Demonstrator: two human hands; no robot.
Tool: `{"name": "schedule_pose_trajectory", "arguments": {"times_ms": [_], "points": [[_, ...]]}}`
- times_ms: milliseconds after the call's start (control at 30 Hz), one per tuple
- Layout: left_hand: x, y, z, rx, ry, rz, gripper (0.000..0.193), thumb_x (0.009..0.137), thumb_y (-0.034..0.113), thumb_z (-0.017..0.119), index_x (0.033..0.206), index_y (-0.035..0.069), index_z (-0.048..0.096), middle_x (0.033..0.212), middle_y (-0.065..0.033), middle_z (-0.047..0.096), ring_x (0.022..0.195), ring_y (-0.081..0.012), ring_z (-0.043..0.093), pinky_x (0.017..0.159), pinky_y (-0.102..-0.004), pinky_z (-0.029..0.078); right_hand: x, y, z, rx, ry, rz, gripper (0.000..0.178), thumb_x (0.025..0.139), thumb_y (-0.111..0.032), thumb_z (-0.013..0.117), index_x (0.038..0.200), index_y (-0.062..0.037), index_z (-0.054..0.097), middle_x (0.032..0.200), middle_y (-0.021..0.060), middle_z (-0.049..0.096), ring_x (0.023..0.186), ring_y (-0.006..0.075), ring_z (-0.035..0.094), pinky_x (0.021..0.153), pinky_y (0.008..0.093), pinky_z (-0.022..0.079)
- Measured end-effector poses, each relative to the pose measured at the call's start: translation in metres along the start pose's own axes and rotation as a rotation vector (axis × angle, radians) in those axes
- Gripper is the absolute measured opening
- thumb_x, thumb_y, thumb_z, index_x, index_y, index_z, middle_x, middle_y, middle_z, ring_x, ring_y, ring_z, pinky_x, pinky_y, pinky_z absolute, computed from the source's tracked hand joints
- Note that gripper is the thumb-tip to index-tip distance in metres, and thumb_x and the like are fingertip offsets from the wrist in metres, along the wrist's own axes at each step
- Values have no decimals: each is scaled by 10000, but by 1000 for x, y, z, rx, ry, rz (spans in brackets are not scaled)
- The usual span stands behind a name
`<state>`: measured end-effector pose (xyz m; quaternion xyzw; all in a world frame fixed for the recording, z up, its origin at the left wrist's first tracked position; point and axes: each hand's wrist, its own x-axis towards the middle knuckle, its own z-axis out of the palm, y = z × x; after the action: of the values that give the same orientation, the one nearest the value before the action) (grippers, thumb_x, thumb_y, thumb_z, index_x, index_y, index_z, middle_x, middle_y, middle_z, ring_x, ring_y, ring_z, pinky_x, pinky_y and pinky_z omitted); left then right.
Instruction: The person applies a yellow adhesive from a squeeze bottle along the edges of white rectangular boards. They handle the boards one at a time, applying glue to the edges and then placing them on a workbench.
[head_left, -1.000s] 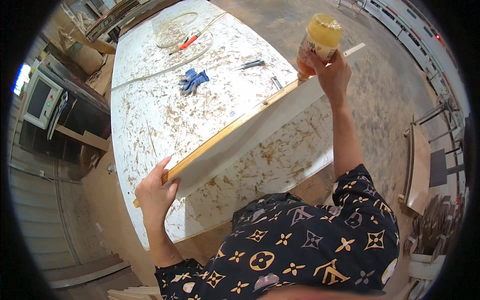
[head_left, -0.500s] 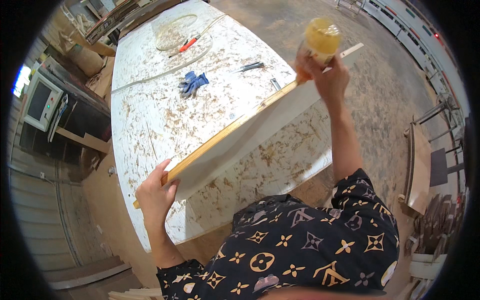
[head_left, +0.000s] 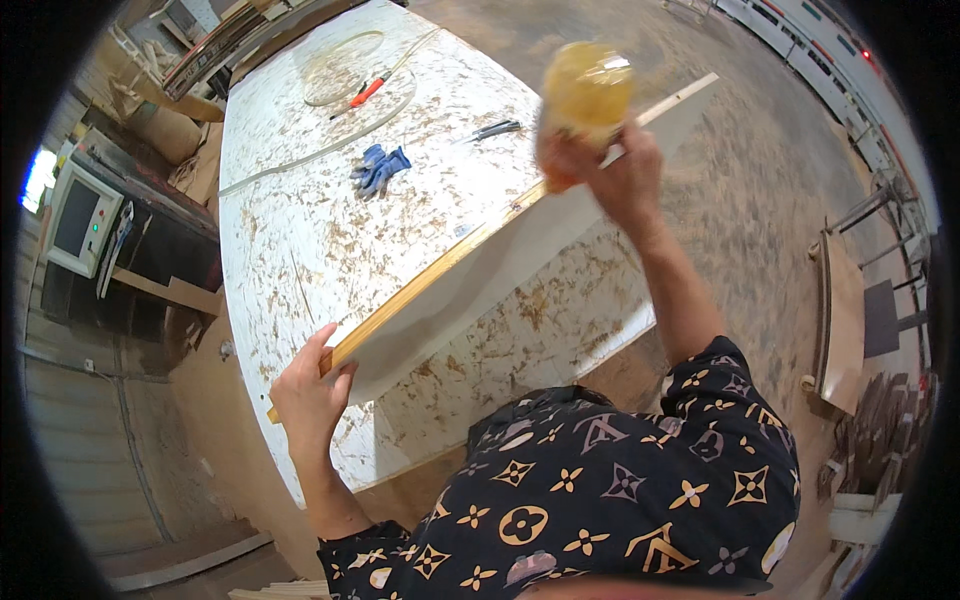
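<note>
In the head view, a white board [head_left: 500, 257] stands on its long edge on the table [head_left: 290, 235], slanting from near left to far right, where its end juts past the table's side. The left hand [head_left: 310, 395] pinches the board close to its near-left end, the thumb on the near face and the fingers over the top edge. The right hand [head_left: 620, 182] is wrapped around a bottle [head_left: 590, 88], held neck down over the far-right part of that edge; blur hides whether its tip touches. The top edge looks amber to the left of the bottle and paler to its right.

Beyond the board, blue gloves [head_left: 380, 170] lie on the table, with metal pliers [head_left: 494, 130] to their right. Farther off, a red-handled tool [head_left: 367, 92] lies by a looping hose [head_left: 289, 163]. Brown smears mark the tabletop. At far left stands a screen [head_left: 78, 215]; at right, a panel [head_left: 842, 325] is propped beyond the table.
</note>
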<state>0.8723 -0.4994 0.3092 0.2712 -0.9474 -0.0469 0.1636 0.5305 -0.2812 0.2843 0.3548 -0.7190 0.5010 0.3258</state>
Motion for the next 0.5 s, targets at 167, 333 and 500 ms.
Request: {"name": "schedule_pose_trajectory", "arguments": {"times_ms": [167, 333, 500], "points": [[0, 3, 0, 3, 7, 17, 507, 670, 121, 770, 1156, 184, 641, 822, -60, 700, 709, -218, 677, 613, -328, 507, -2, 2, 3, -84, 2, -5, 426, 733, -452, 773, 901, -109, 582, 681, 69, 671, 637, 254, 687, 582, 385, 515], [4, 10, 6, -9, 6, 28, 512, 668, 117, 768, 1159, 184, 639, 872, -64, 704, 759, -211, 687, 639, -321, 518, 24, 30, -14, -90, 113, 14, 435, 723, -429, 792, 899, -91, 582, 700, 84, 691, 612, 240, 690, 522, 352, 523], [27, 37, 19, 15, -24, 114, 520, 672, 119, 766, 1169, 189, 632, 889, -64, 704, 785, -206, 691, 656, -315, 523, -3, 4, 20, 98, -19, -173, 421, 730, -495, 761, 884, -144, 587, 644, 33, 641, 475, 158, 559, 583, 316, 408]]}}
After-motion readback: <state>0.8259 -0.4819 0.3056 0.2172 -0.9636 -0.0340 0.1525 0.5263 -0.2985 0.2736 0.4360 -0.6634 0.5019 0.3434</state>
